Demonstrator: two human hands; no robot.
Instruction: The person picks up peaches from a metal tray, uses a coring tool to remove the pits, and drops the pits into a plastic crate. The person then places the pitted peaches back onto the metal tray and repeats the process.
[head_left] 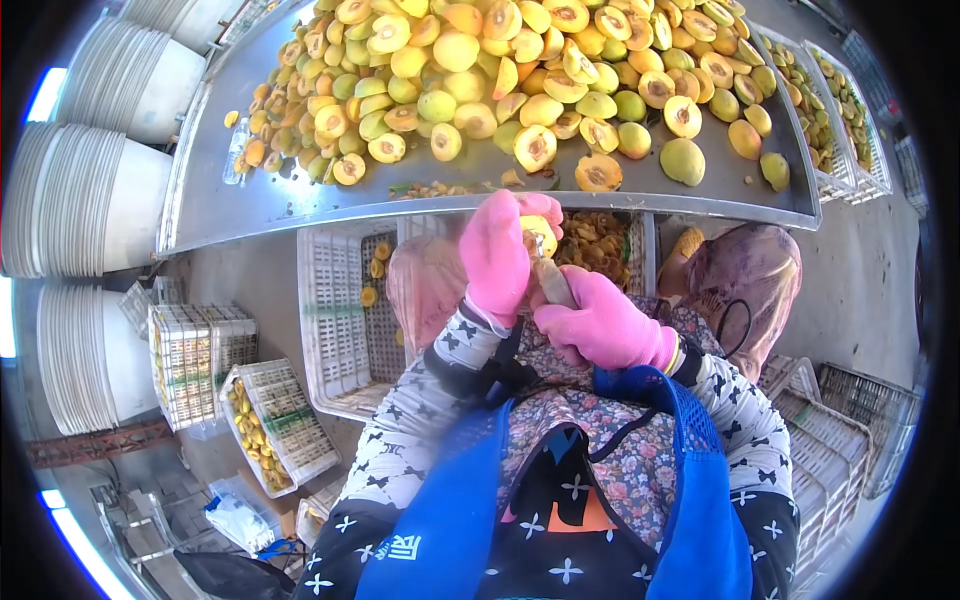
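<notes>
My left hand [495,260], in a pink glove, is closed around a yellow peach piece [540,232] at the table's front edge. In my right hand [608,325], also pink-gloved, is a short pitting tool [553,282] with a pale handle; its metal tip meets the peach's cut face. Most of the tip is hidden by the fruit and fingers. Beyond my hands, many halved yellow peaches [455,50] are heaped on the metal table [400,197], several showing brown hollows or pits. One peach half [598,172] lies close to the front edge.
Under the table edge, a white crate [335,330] stands left of my knees, beside brown scraps [597,240]. Fruit-filled crates [265,430] stand on the floor at left and right. Stacked white tubs [90,200] line the left side. A clear bottle [238,150] lies on the table.
</notes>
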